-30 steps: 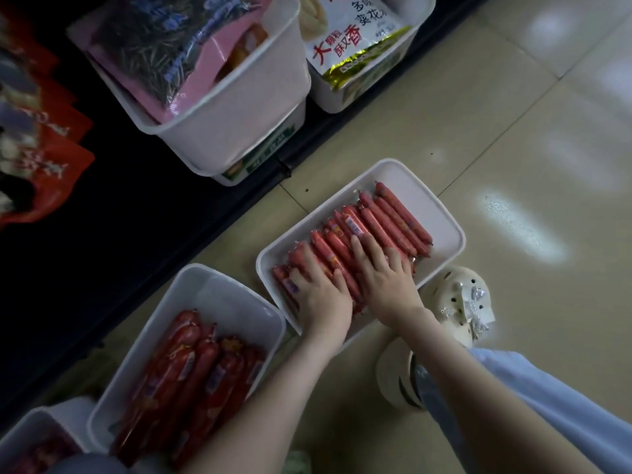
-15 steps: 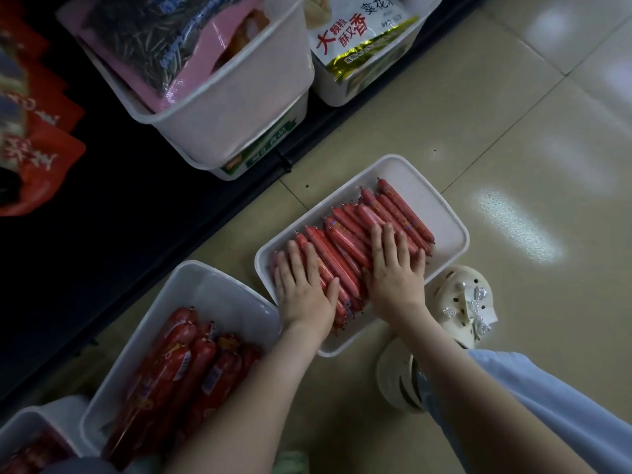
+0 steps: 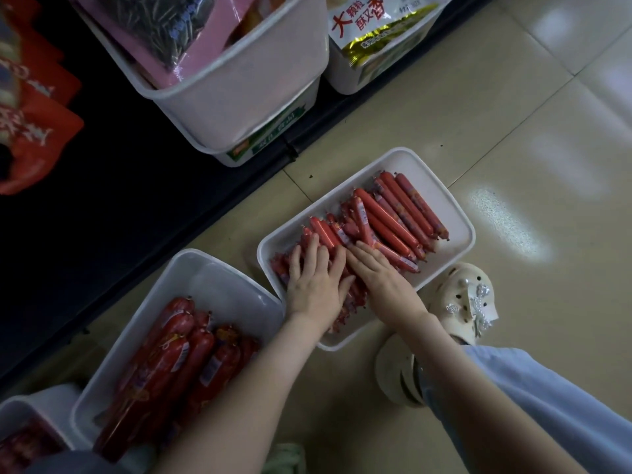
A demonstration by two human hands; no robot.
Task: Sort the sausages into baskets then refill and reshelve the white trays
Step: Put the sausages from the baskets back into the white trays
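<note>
- Dozens of thin sausages point(image 3: 390, 220) lie in a white tray point(image 3: 408, 165) at centre.
- Left hand point(image 3: 316, 285) and right hand point(image 3: 384, 282) press flat on them, fingers straight, gripping nothing.
- Hard shoving could roll some over the rim at 5 o'clock.
- Thick sausages point(image 3: 178, 357) fill a second tray point(image 3: 205, 278) at 7 o'clock.

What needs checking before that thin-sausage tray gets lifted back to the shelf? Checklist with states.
1. Left hand and right hand flat on the thin sausages: ok.
2. Thin sausages all lying parallel: not ok, the near end is jumbled.
3. Hands gripping the white tray rim: not ok, neither does.
4. Thick sausages apart in the second tray: ok.
5. Shoe clear of the white tray's corner: cannot tell.
6. Free shelf slot: cannot tell.
</note>
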